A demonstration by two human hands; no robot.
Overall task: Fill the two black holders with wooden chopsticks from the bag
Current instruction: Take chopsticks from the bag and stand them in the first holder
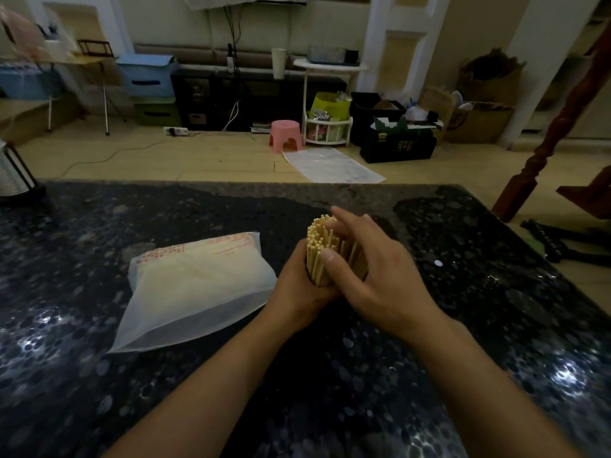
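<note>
A thick bundle of wooden chopsticks (319, 246) stands upright in a black holder, of which only a thin dark rim (309, 276) shows between my hands. My left hand (297, 292) wraps around the holder from the left and below. My right hand (373, 269) presses against the chopsticks from the right, with the thumb across their front and the fingers over their tops. A translucent white bag (195, 285) holding more chopsticks lies flat on the counter to the left. A second black holder is not visible.
The dark speckled stone counter (496, 292) stretches wide around my hands. A metal-and-black object (15, 173) stands at its far left corner. Beyond the far edge is a floor with a pink stool (286, 135), boxes and a plastic sheet.
</note>
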